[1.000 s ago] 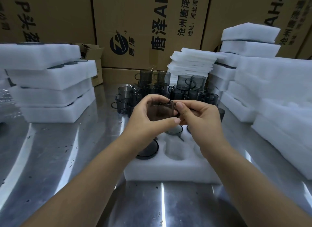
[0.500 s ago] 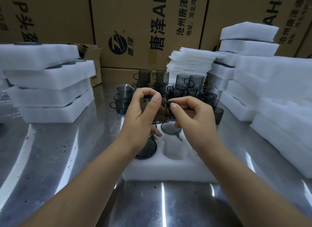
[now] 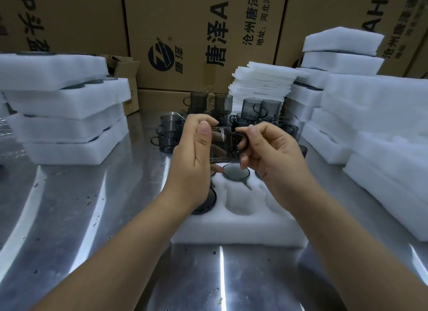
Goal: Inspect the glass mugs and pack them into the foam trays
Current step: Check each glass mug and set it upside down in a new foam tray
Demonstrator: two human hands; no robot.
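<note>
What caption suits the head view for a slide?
Left hand and right hand hold a grey glass mug above a partly filled foam tray on a steel table.

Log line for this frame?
phase: inspecting | left hand: grips glass mug | right hand: pinches its handle | foam tray: below, partly filled

I work at a steel table (image 3: 69, 206) with a brushed grey top, dotted with dark specks and crossed by long white streaks of reflected light (image 3: 221, 273). Behind it, tall brown cardboard boxes (image 3: 185, 21) stand side by side like a wall. They are printed in black with Chinese characters, large letters and a round dark logo (image 3: 161, 56). A lower box (image 3: 162, 100) lies along their foot, and a small open box (image 3: 130, 66) sits at the back left, flaps up.
</note>
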